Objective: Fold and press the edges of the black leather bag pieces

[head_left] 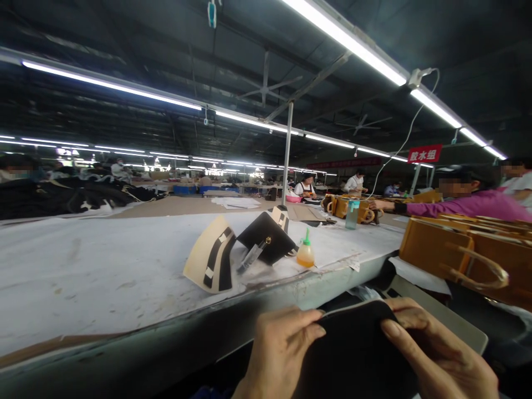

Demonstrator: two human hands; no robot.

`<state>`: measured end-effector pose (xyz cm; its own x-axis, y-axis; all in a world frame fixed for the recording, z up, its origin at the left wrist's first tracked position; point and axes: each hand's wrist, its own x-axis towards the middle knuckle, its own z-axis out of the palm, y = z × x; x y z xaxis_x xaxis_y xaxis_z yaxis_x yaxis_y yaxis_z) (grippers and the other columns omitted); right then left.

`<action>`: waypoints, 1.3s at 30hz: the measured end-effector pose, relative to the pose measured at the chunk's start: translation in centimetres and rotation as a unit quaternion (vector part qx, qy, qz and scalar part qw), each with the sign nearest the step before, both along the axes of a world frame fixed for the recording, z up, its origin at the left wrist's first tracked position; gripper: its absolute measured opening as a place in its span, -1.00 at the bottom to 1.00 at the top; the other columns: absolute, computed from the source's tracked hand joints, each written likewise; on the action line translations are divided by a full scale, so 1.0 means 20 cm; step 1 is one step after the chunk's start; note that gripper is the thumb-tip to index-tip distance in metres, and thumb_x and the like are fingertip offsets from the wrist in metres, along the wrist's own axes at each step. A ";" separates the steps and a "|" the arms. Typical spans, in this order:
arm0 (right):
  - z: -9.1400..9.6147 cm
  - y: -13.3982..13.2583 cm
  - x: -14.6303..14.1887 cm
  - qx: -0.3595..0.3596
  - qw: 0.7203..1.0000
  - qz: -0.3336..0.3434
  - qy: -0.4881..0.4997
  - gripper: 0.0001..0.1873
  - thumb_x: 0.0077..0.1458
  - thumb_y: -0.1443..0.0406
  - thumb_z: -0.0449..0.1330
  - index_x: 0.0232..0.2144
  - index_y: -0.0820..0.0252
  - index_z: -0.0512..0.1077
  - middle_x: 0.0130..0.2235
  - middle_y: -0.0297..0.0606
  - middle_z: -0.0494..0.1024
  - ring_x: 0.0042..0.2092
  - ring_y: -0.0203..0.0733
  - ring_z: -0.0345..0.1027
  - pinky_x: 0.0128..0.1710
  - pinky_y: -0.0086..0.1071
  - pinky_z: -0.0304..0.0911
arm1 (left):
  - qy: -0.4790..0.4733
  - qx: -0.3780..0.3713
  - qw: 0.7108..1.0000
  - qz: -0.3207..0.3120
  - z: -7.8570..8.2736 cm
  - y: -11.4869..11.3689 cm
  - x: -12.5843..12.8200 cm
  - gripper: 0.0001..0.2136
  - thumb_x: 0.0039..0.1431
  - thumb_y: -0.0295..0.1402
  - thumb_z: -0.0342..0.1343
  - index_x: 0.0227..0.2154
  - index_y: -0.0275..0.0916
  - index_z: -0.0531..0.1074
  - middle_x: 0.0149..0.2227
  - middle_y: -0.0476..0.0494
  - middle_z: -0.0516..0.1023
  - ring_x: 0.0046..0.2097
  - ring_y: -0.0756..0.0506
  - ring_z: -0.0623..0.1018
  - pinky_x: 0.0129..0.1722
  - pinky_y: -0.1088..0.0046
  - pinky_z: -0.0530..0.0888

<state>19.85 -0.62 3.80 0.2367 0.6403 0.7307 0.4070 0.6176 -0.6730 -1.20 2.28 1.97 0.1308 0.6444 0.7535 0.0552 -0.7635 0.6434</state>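
Both of my hands grip a black flat piece with a pale upper edge, held low in front of me below the table edge. My left hand pinches its upper left edge between thumb and fingers. At the upper right corner, my right hand presses its thumb on the front face, with the fingers behind. The lower part of the piece runs out of view. On the table beyond stand a cream curved piece with black strips and a black panel with a gold stud.
A small glue bottle with a green tip stands near the table edge. Tan bags with handles are stacked at the right. A co-worker's purple sleeve reaches across behind them. A teal bottle stands farther back.
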 end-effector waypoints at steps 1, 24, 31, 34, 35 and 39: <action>0.00 0.00 0.01 0.001 1.000 0.002 0.000 -0.78 0.03 0.15 0.35 -0.55 0.06 0.46 -0.32 -0.34 0.55 -0.28 -0.25 0.48 -0.27 -0.62 0.37 | -0.005 0.008 1.000 0.000 0.02 -0.01 0.01 -0.88 0.20 -0.44 0.22 -0.31 -0.30 0.66 -0.49 -0.12 0.62 -0.51 -0.03 0.59 -0.53 0.59 0.55; 0.02 -0.06 -0.05 0.082 0.990 -0.004 -0.115 -0.86 0.15 0.30 0.28 -0.47 0.07 0.46 -0.31 -0.33 0.57 -0.27 -0.25 0.51 -0.30 -0.56 0.40 | -0.033 0.084 0.995 0.048 -0.04 -0.07 0.15 -0.79 0.25 -0.54 0.05 -0.31 -0.21 0.58 -0.57 0.00 0.44 -0.54 0.03 0.46 -0.52 0.55 0.32; 0.01 -0.08 -0.11 0.133 0.979 -0.058 -0.140 -0.88 0.19 0.35 0.23 -0.39 0.03 0.42 -0.34 -0.37 0.54 -0.34 -0.29 0.47 -0.34 -0.52 0.36 | -0.031 0.075 0.994 0.078 -0.07 -0.07 0.15 -0.85 0.24 -0.51 0.08 -0.35 -0.18 0.52 -0.53 0.03 0.52 -0.52 0.03 0.49 -0.47 0.58 0.37; 0.00 -0.08 -0.11 0.143 0.977 -0.063 -0.146 -0.88 0.19 0.34 0.22 -0.39 0.03 0.40 -0.35 -0.37 0.53 -0.36 -0.29 0.45 -0.36 -0.52 0.36 | -0.030 0.065 0.994 0.079 -0.08 -0.06 0.14 -0.85 0.23 -0.53 0.10 -0.35 -0.17 0.52 -0.51 0.04 0.54 -0.49 0.03 0.50 -0.44 0.60 0.39; 0.00 -0.08 -0.11 0.145 0.977 -0.061 -0.146 -0.88 0.19 0.34 0.22 -0.39 0.03 0.40 -0.35 -0.37 0.53 -0.37 -0.29 0.45 -0.37 -0.52 0.35 | -0.029 0.059 0.995 0.070 -0.08 -0.06 0.14 -0.85 0.23 -0.53 0.10 -0.35 -0.17 0.52 -0.51 0.04 0.53 -0.49 0.03 0.51 -0.44 0.61 0.39; 0.00 -0.08 -0.12 0.140 0.978 -0.036 -0.149 -0.86 0.19 0.35 0.22 -0.41 0.05 0.38 -0.36 -0.37 0.52 -0.37 -0.30 0.45 -0.38 -0.54 0.35 | -0.022 0.043 0.999 -0.001 -0.03 -0.04 0.15 -0.82 0.27 -0.52 0.06 -0.31 -0.17 0.54 -0.49 0.03 0.53 -0.47 0.04 0.52 -0.43 0.65 0.41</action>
